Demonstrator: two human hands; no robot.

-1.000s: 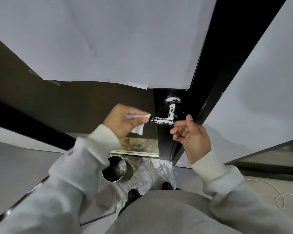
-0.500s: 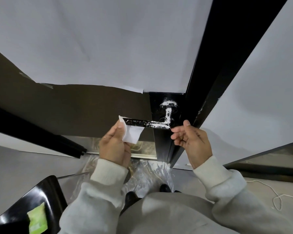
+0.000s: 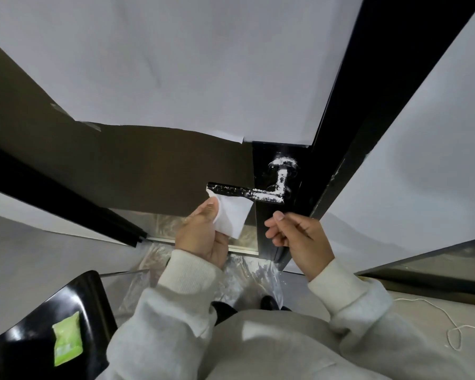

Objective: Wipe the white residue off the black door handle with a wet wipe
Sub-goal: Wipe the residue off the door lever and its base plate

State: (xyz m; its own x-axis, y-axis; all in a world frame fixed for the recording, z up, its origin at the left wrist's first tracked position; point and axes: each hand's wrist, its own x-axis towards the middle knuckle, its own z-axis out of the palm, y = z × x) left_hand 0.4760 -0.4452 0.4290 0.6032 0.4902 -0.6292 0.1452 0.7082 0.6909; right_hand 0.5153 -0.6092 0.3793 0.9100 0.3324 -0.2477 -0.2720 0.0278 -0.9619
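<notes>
Left hand (image 3: 200,234) pinches my wet wipe (image 3: 232,215) just under the door handle (image 3: 244,192) tip. Right hand (image 3: 299,237) hovers below its elbow, loosely curled, holding nothing.

Single head-worn wide-angle view, looking forward and down from close above; door handle (image 3: 247,192) near centre, both hands just below it, floor and wearer's lap at bottom.

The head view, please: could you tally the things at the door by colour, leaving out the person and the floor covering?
White: 2, the wet wipe and the cord on the floor.
Black: 2, the door handle, with residue on it, and the chair.
Green: 1, the packet on the chair.
Total: 5.
</notes>
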